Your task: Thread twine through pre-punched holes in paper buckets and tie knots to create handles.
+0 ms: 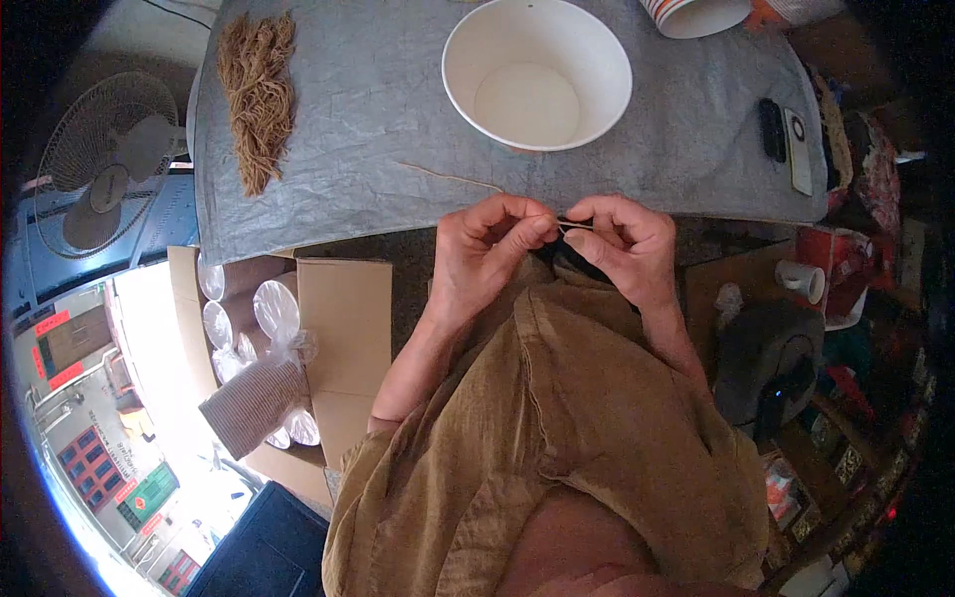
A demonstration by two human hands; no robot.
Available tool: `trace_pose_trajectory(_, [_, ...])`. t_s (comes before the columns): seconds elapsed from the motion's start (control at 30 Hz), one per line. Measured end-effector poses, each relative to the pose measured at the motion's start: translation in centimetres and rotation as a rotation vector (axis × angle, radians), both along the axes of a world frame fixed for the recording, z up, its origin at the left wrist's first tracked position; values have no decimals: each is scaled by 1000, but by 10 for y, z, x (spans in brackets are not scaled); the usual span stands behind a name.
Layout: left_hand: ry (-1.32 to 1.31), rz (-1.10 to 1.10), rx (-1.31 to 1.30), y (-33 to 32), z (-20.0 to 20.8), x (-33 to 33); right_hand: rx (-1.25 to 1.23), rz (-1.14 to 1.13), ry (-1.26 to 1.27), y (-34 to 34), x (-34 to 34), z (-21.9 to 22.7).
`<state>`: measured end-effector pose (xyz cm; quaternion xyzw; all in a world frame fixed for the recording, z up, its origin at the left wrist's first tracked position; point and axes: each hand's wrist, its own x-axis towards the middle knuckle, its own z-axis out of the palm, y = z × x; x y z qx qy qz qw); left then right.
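Close together at the table's near edge, both my hands pinch a thin tan string (pixel 453 178). A short stretch of it runs between the fingertips, and a loose tail lies on the table past my left hand (pixel 473 251). That hand is closed, thumb against forefinger. My right hand (pixel 642 249) is closed in a like pinch on the string's other side. Whether there is a knot or loop at the fingertips is too small to tell. Beyond the hands stands a large white paper tub (pixel 612 85). A bundle of tan strings (pixel 256 104) lies at the far left.
The table (pixel 368 119) has a grey cover. Striped paper cups (pixel 701 15) lie at its far right, near a black object (pixel 771 129) and a white device (pixel 799 149). A cardboard box (pixel 343 338) with wrapped cup stacks stands lower left, below a fan (pixel 104 184).
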<state>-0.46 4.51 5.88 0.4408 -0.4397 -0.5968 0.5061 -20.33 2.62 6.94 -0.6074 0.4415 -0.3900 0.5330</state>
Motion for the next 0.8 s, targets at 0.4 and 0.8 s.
trace_pose_trajectory(0.4, [-656, 205, -538, -28, 32, 10, 20, -225, -156, -17, -8, 17])
trace_pose_trajectory(0.8, [-1010, 73, -706, -7, 0, 13, -157, 43, 227, -52, -14, 57])
